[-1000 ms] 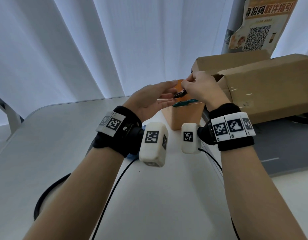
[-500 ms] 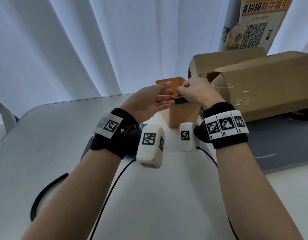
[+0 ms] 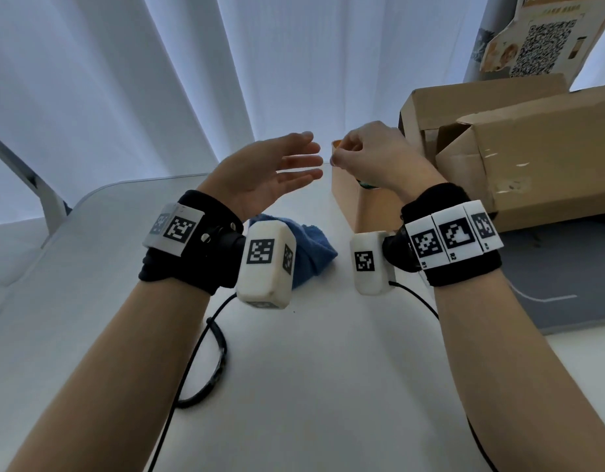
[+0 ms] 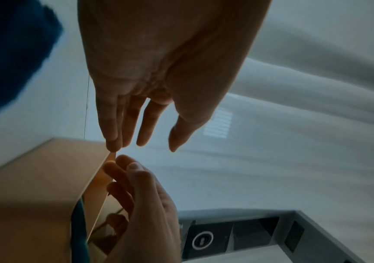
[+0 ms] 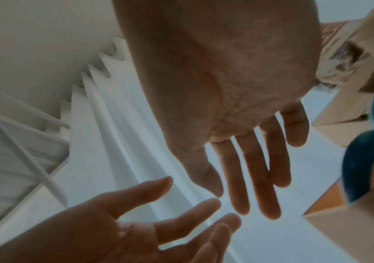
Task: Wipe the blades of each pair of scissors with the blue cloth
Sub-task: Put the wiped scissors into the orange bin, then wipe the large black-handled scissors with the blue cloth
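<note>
White and smooth, the surface (image 3: 294, 386) carries black cables that loop across its near part from the camera blocks strapped at both wrists. Just beyond the left wrist lies the crumpled blue cloth (image 3: 311, 247), resting on the surface with neither hand touching it.

Both hands hang in the air past the cloth, fingertips close together but apart. The left hand (image 3: 260, 175) faces palm inward, its fingers straight and spread, holding nothing. The right hand (image 3: 372, 158) hovers over the mouth of the tall orange-tan rectangular holder (image 3: 345, 199); from the right wrist its fingers hang long and loose with nothing between them, though from above they look slightly bent, so its grip is slack and empty.

Inside the holder a rounded teal scissor handle (image 5: 361, 169) pokes up by the rim; the blades are hidden within.

To the right of the holder sit brown cardboard boxes (image 3: 532, 158) on a grey mat (image 3: 549, 294). Pleated white curtains (image 3: 158, 80) close off the back, with a poster bearing a QR code (image 3: 546, 42) at the upper right.
</note>
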